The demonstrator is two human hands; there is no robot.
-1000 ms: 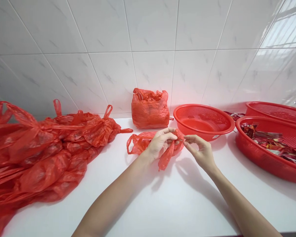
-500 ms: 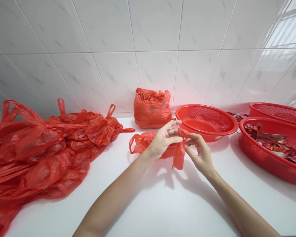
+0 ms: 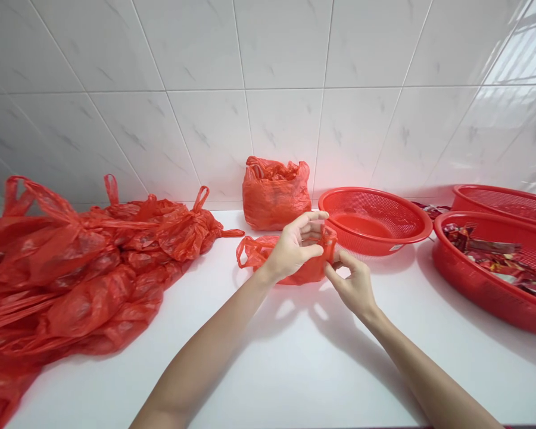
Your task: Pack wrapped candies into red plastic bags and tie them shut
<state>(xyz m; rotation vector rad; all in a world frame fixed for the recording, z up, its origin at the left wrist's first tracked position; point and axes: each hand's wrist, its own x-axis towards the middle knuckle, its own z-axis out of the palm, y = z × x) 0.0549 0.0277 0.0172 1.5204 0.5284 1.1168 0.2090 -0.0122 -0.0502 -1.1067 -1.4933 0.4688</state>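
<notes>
Gripping the small red bag (image 3: 301, 275) beside the colander (image 3: 397, 241), left hand (image 3: 295, 250) and right hand (image 3: 351, 286) pinch its handles — knot seemingly begun, not yet tight

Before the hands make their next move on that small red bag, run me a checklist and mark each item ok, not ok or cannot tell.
1. Grip of the left hand on the small bag: ok, thumb and fingers are closed on it.
2. Pinch of the right hand on the bag's right edge: ok.
3. Bag apart from the pile of bags: ok.
4. Gap between the bag and the round basket: cannot tell, they overlap in view.
5. What the bag holds: cannot tell, the hands cover its mouth.
6. Bare counter in front of the hands: ok.
</notes>
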